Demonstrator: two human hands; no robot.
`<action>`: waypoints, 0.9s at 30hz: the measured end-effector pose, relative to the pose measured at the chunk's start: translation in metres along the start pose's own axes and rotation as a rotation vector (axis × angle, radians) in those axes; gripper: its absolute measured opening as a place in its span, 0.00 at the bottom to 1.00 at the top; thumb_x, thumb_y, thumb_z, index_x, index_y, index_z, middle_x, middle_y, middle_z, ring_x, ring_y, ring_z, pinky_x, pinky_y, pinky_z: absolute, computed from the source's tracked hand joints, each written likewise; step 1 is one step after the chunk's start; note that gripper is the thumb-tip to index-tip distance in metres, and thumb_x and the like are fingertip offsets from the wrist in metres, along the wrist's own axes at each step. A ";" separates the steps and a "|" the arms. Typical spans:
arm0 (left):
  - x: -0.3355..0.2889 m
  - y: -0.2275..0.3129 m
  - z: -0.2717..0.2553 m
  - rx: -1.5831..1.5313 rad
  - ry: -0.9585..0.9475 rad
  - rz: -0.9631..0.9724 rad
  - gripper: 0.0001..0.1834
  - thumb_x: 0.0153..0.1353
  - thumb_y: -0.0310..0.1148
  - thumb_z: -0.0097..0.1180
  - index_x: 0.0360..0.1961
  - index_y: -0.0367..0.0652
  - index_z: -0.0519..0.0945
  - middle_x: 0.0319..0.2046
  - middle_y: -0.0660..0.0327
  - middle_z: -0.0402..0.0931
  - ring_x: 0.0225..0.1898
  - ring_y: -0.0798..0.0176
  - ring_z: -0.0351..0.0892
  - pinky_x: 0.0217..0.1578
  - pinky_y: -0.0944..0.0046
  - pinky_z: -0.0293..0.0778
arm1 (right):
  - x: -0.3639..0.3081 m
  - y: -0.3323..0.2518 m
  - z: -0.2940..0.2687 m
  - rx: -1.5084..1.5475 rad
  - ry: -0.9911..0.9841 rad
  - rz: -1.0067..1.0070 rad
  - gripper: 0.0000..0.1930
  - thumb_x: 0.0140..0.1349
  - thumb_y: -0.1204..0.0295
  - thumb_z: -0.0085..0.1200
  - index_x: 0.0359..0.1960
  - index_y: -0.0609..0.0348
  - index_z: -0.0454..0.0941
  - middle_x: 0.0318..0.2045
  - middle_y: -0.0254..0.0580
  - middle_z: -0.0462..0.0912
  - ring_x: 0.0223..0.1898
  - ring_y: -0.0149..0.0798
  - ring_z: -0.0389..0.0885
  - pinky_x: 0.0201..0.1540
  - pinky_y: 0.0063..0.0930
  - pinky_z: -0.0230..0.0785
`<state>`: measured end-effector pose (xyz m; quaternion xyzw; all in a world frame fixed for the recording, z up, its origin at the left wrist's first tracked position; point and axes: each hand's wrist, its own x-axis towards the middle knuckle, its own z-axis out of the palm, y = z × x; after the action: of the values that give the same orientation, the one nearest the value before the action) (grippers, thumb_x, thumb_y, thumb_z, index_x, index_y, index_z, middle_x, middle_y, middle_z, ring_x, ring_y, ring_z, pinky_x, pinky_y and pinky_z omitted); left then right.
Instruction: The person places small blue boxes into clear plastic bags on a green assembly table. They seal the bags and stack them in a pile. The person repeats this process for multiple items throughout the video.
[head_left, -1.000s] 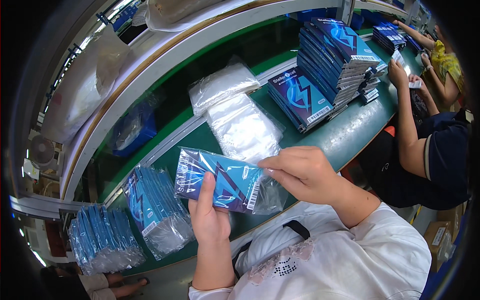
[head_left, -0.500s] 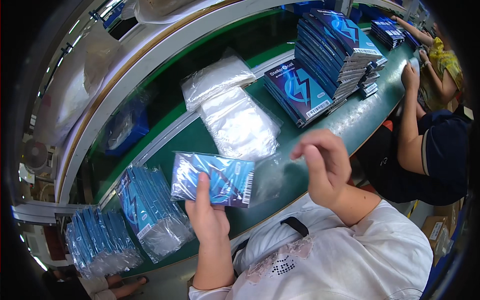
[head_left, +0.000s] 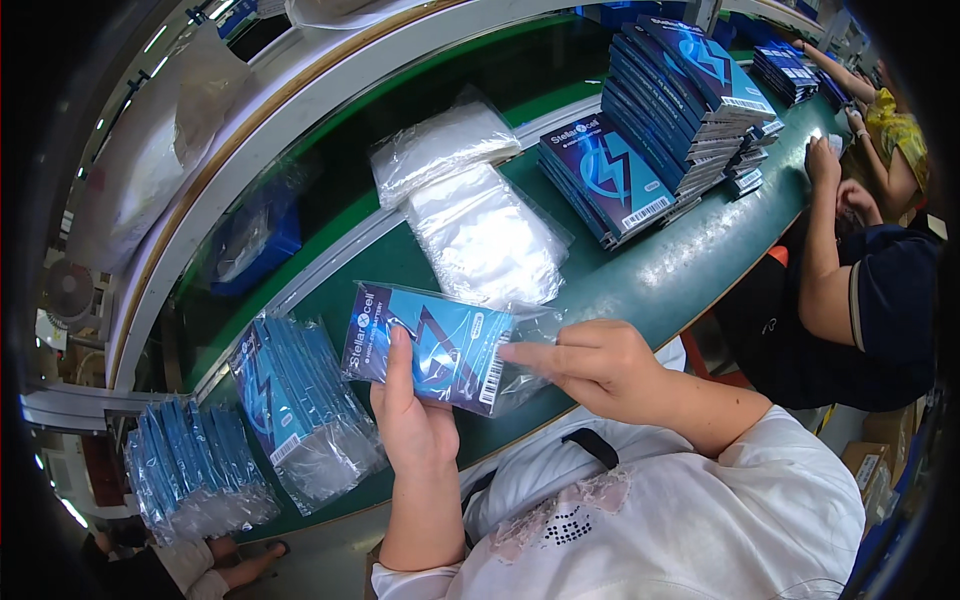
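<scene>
Clear film wraps the blue box (head_left: 455,345), which is held up in front of the clear-bag pile (head_left: 485,235), on the person's side of it. The left hand (head_left: 418,430) has its grip clamped on the box, thumb across the printed face and the other fingers out of sight beneath; that probably keeps the pack flat and steady while leaving its right end free. At that end a loose skirt of film (head_left: 530,385) runs past the box. The right hand (head_left: 610,365) meets it with the index finger extended near the barcode (whether thumb and finger are pinching film or merely resting there, I cannot tell).

The placing seems to suit reach. To the right of the clear-bag pile, the box stack (head_left: 655,135) rises from the green worktop (head_left: 640,300), with no wrapping that I can make out. To the left of that pile, and nearer the person, two rows of bagged boxes (head_left: 300,385) lean against one another, loose film ends toward the person; the tilted overlap likely saves room and keeps each pack easy to pick up. A blue bin (head_left: 270,245) sits farther left of the pile.
</scene>
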<state>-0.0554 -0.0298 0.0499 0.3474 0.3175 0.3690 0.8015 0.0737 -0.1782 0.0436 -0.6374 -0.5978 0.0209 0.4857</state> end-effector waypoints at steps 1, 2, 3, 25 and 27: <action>-0.001 0.000 -0.001 0.018 -0.007 0.006 0.16 0.63 0.35 0.54 0.48 0.38 0.73 0.43 0.59 0.78 0.43 0.64 0.79 0.44 0.60 0.76 | 0.000 0.001 0.001 -0.019 0.000 -0.002 0.20 0.52 0.81 0.57 0.49 0.56 0.79 0.15 0.40 0.67 0.16 0.39 0.67 0.21 0.32 0.60; -0.001 0.001 -0.001 0.036 -0.014 0.012 0.15 0.63 0.34 0.54 0.48 0.38 0.73 0.43 0.59 0.78 0.43 0.64 0.79 0.44 0.60 0.76 | 0.000 0.002 0.002 -0.043 0.017 0.011 0.21 0.51 0.80 0.58 0.50 0.56 0.78 0.15 0.40 0.67 0.16 0.40 0.67 0.21 0.32 0.60; -0.002 0.001 0.000 0.050 -0.012 0.017 0.15 0.63 0.34 0.54 0.48 0.38 0.73 0.43 0.59 0.78 0.43 0.64 0.79 0.44 0.60 0.76 | 0.000 0.004 0.002 -0.070 0.035 0.025 0.21 0.51 0.80 0.58 0.50 0.56 0.78 0.15 0.40 0.67 0.16 0.40 0.67 0.20 0.31 0.60; -0.013 -0.007 0.012 0.350 -0.018 0.447 0.10 0.62 0.28 0.55 0.43 0.33 0.76 0.39 0.62 0.77 0.38 0.73 0.74 0.41 0.70 0.70 | 0.002 -0.001 0.018 0.962 0.075 0.928 0.09 0.62 0.66 0.55 0.32 0.59 0.80 0.26 0.28 0.78 0.28 0.21 0.71 0.30 0.17 0.63; -0.014 -0.007 0.012 0.389 -0.017 0.480 0.10 0.62 0.28 0.56 0.42 0.33 0.76 0.38 0.62 0.78 0.37 0.73 0.74 0.41 0.70 0.70 | 0.003 -0.007 0.015 0.930 0.106 0.893 0.09 0.63 0.66 0.53 0.32 0.59 0.80 0.29 0.30 0.78 0.28 0.21 0.71 0.31 0.17 0.63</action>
<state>-0.0510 -0.0482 0.0544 0.5625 0.2844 0.4770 0.6125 0.0602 -0.1686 0.0417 -0.5481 -0.1787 0.4461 0.6846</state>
